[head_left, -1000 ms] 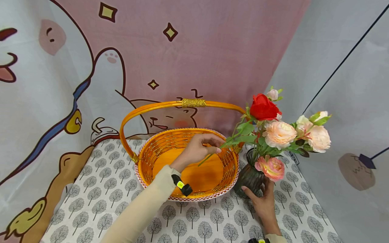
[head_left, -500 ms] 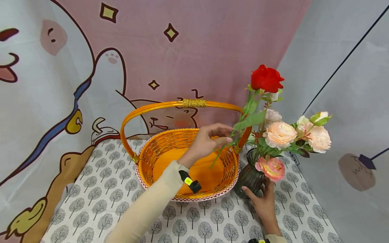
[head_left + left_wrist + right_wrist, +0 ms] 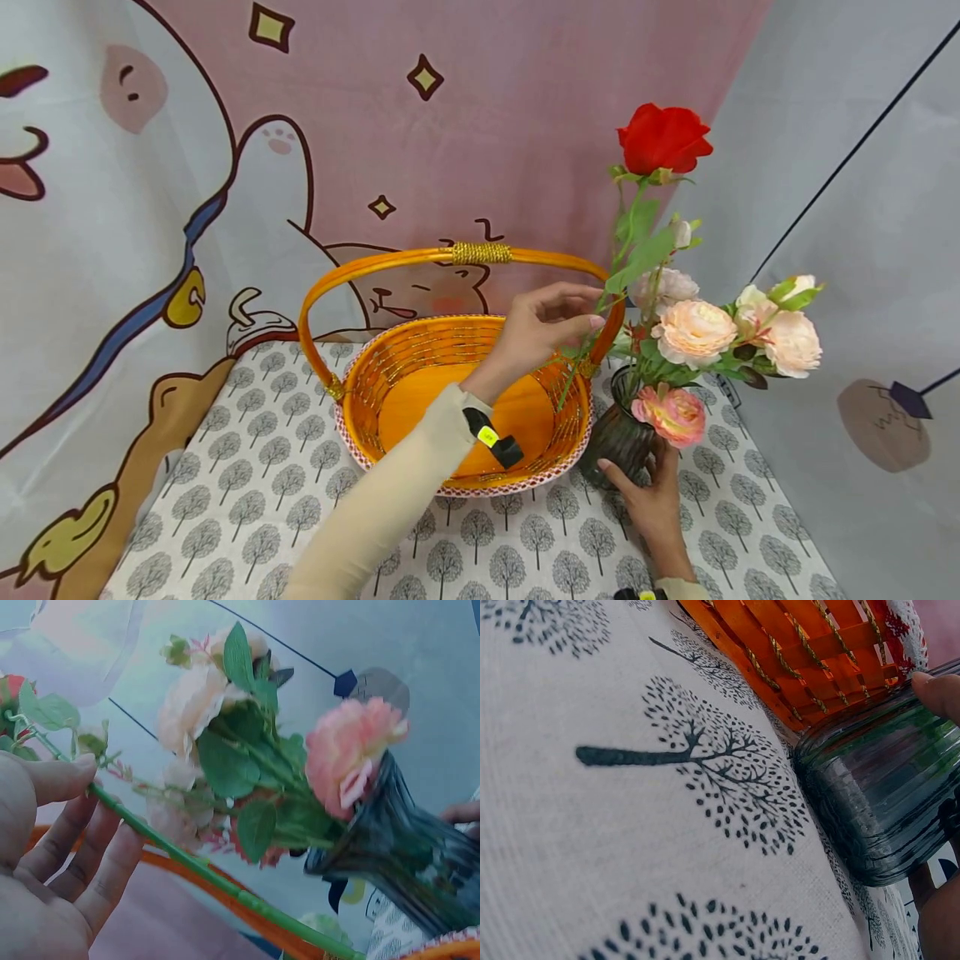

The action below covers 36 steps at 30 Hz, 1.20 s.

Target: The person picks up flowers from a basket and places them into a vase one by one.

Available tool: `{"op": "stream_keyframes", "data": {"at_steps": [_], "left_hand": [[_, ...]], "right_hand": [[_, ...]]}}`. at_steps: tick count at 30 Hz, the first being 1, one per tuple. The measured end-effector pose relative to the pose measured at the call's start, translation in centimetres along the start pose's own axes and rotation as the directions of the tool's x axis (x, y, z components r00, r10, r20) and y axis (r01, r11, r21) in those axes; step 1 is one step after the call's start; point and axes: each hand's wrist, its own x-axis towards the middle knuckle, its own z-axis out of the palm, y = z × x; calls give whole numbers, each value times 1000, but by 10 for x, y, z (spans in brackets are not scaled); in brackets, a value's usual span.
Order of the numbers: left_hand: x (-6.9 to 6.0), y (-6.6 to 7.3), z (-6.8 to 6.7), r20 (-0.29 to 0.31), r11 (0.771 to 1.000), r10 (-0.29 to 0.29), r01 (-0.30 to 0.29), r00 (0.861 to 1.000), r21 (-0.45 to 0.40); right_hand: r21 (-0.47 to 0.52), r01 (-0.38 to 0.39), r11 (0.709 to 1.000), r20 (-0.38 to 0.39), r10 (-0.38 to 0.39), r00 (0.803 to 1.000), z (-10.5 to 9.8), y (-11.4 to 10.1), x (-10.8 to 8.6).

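Observation:
A red rose (image 3: pixel 663 140) stands nearly upright on its long green stem (image 3: pixel 180 859). My left hand (image 3: pixel 542 329) pinches that stem between thumb and fingers, above the right side of the orange basket (image 3: pixel 457 392). The stem's lower end hangs just inside the basket's right rim. My right hand (image 3: pixel 651 500) grips the lower part of a dark ribbed glass vase (image 3: pixel 617 437) standing beside the basket. Out of the vase lean peach flowers (image 3: pixel 694 333) and a pink flower (image 3: pixel 670 414). In the right wrist view the vase (image 3: pixel 877 787) touches or nearly touches the basket wall (image 3: pixel 810 652).
The basket's tall arched handle (image 3: pixel 390 262) rises behind my left hand. A white cloth with printed trees (image 3: pixel 247 492) covers the table. Pink and white cartoon curtains (image 3: pixel 525 108) close off the back, with a grey-white one (image 3: pixel 862 250) on the right.
My left hand has moved right and up with the red rose, which has risen from among the other flowers and turned more upright. My right hand has stayed on the vase.

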Motion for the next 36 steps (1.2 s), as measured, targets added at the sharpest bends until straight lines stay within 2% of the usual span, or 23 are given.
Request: {"op": "stream_keyframes", "data": {"at_steps": [6,10,15,23,30,36], "left_hand": [[8,8,15,-41,996,55,-57,998,-66],[14,13,24,-93,991,89,-97,992,-90],[19,13,34,-151,981,101,-123,983,-148],[16,8,41,-127,979,91,-112,988,-168],[19,14,45,-128,968,137,-160,982,-195],[18,4,47,-142,975,92,-118,986,-189]], "right_hand": [[-11,-7,1000,0,7,1000,-1,0,-1],[-1,-10,1000,4,10,1000,-1,-3,-1],[6,7,1000,8,-7,1000,-2,-3,-1],[1,3,1000,5,-3,1000,-2,0,-1],[-5,7,1000,-1,-7,1000,-1,-1,0],[-10,-4,1000,-5,4,1000,-1,0,-1]]}}
